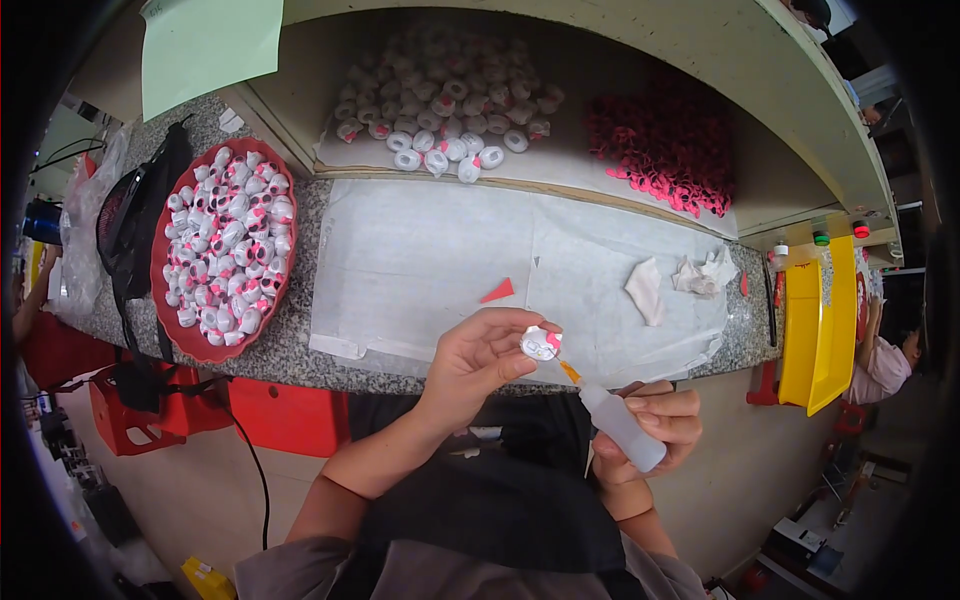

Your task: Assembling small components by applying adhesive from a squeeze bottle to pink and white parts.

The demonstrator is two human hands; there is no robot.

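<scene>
Between the thumb and fingers of my left hand (470,365) is a small white figurine head (541,344) with a pink bow on its side. My right hand (655,425) grips a translucent squeeze bottle (622,428), tilted so that its orange-yellow nozzle (570,372) points at the head. The nozzle's thin tip is beside or touching the head near the bow; I cannot tell which. On the white paper sheet (420,260) just beyond my left hand lies a small red triangular piece (497,291).
A red scalloped tray (160,270) piled with white-and-pink heads stands at left. White hollow parts (450,120) and pink bows (670,150) fill the shelf behind. Crumpled tissues (645,290) lie right of the sheet. A yellow bin (800,340) is farther right, near another person (885,365).
</scene>
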